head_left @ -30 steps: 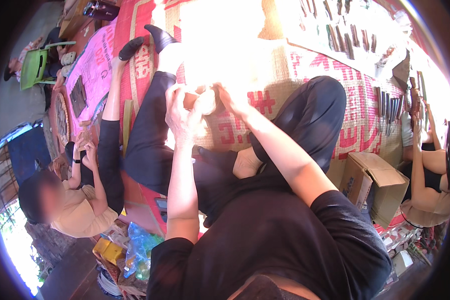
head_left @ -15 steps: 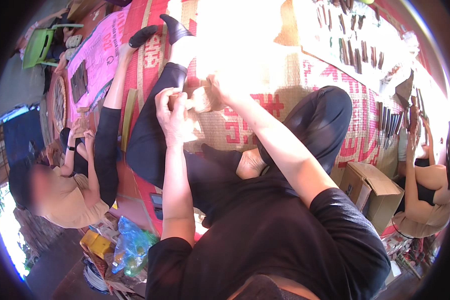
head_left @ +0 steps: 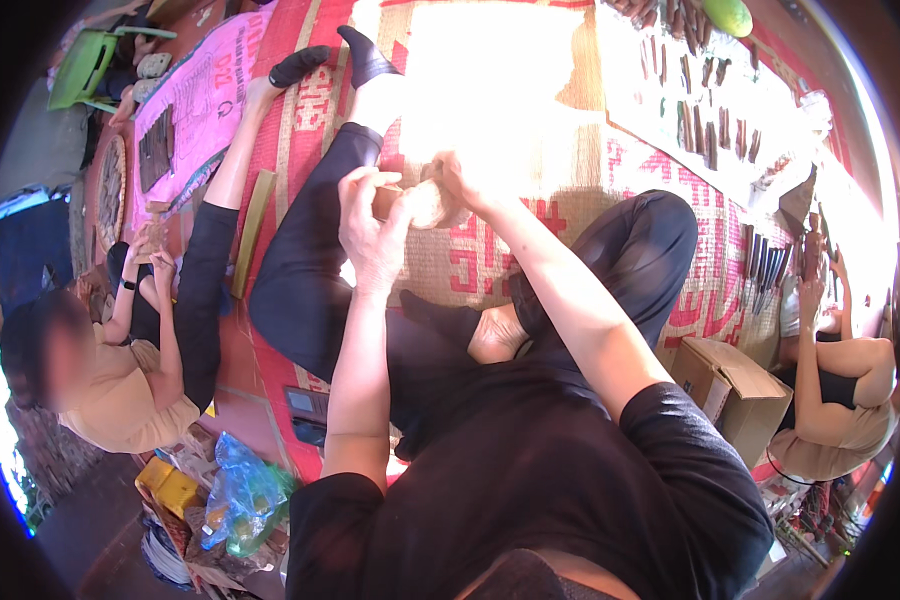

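Observation:
In front of my outstretched leg, my left hand (head_left: 372,238) is closed around a small brown, wood-like piece (head_left: 387,203). The piece shows between my thumb and fingers. Just to its right, my right hand (head_left: 456,184) is closed, its fingers bent over a pale tan, rounded thing (head_left: 429,206). Glare and the fingers hide what that thing is. The two hands are close together, and the pale thing is right by my left thumb. Beneath them lies a red and straw-coloured woven mat (head_left: 480,262).
A white sheet with rows of dark brown pieces (head_left: 711,145) lies far right, near a green round fruit (head_left: 727,16). A cardboard box (head_left: 735,385) stands by my right knee. One person (head_left: 130,385) sits at left, another (head_left: 840,400) at right. A blue plastic bag (head_left: 238,490) lies lower left.
Both my hands have shifted slightly right. The left hand has turned, so more of the brown piece shows, and it is nearer the right hand. The whole view has also moved a little.

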Demonstrator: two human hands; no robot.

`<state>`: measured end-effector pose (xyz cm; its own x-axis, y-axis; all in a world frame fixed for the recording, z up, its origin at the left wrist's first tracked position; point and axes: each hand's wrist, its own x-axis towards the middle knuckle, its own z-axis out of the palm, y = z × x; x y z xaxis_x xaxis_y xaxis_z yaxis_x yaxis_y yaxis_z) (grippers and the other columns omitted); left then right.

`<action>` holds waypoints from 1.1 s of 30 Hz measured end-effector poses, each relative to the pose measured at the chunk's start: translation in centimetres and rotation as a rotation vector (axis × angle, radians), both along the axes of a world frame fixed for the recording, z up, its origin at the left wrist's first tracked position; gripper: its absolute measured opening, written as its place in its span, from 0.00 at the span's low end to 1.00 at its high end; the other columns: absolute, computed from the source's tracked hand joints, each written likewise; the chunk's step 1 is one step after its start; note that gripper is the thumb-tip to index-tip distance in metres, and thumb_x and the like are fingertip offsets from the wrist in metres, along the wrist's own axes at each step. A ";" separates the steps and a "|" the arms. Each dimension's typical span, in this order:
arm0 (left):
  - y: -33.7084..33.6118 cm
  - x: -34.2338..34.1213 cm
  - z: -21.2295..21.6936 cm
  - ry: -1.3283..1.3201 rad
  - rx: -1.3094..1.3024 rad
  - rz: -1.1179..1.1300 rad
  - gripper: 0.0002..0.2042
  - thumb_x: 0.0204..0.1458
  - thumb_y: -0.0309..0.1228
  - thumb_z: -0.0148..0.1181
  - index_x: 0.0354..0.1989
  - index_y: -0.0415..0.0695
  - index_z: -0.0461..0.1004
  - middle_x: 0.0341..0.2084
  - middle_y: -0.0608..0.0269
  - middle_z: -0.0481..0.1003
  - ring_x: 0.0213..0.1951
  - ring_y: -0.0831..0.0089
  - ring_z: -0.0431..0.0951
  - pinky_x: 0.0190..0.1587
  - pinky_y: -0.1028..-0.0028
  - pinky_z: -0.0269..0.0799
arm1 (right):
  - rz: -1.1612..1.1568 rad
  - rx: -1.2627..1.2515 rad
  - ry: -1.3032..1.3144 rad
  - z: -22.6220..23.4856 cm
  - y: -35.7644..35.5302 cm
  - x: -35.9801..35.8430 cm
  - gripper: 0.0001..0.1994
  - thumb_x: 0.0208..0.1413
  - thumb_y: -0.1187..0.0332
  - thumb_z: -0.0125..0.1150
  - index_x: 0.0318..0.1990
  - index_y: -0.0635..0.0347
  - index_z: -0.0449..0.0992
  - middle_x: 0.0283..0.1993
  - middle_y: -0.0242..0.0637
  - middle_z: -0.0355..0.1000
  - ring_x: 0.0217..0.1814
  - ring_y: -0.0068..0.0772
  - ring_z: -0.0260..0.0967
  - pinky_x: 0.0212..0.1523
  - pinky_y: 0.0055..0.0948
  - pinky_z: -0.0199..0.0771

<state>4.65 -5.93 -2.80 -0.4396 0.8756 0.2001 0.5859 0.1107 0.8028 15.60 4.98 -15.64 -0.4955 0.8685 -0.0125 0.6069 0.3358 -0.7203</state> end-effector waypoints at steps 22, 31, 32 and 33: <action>-1.1 0.1 -0.6 0.133 0.125 0.013 0.12 0.43 0.33 0.66 0.36 0.44 0.76 0.43 0.57 0.70 0.48 0.61 0.73 0.50 0.67 0.69 | 0.028 0.067 0.209 -1.1 -1.8 2.5 0.12 0.60 0.69 0.48 0.47 0.55 0.77 0.44 0.45 0.74 0.49 0.44 0.71 0.51 0.39 0.70; -0.8 3.0 0.8 0.253 0.076 -0.012 0.14 0.41 0.36 0.66 0.36 0.45 0.74 0.44 0.57 0.68 0.46 0.57 0.72 0.44 0.60 0.70 | 0.145 0.148 -0.331 -2.8 0.8 1.5 0.07 0.57 0.72 0.51 0.39 0.59 0.75 0.37 0.49 0.76 0.41 0.43 0.75 0.42 0.40 0.74; -0.9 3.4 0.6 0.257 0.075 0.012 0.14 0.40 0.35 0.66 0.36 0.45 0.74 0.44 0.56 0.68 0.46 0.57 0.72 0.44 0.60 0.70 | 0.136 0.126 -0.206 -1.8 0.4 2.0 0.07 0.57 0.72 0.50 0.39 0.59 0.75 0.37 0.48 0.75 0.40 0.45 0.75 0.41 0.40 0.74; -0.9 3.4 0.5 0.251 0.074 0.028 0.14 0.41 0.36 0.67 0.36 0.44 0.74 0.44 0.56 0.68 0.47 0.57 0.72 0.46 0.60 0.70 | 0.132 0.102 -0.076 -0.7 -0.1 2.5 0.08 0.57 0.72 0.50 0.40 0.59 0.75 0.37 0.48 0.75 0.39 0.46 0.74 0.40 0.40 0.73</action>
<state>8.09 -6.86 -2.25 -0.3919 0.8429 0.3687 0.7653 0.0762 0.6392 18.08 4.91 -16.30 -0.6060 0.7949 0.0309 0.6043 0.4852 -0.6320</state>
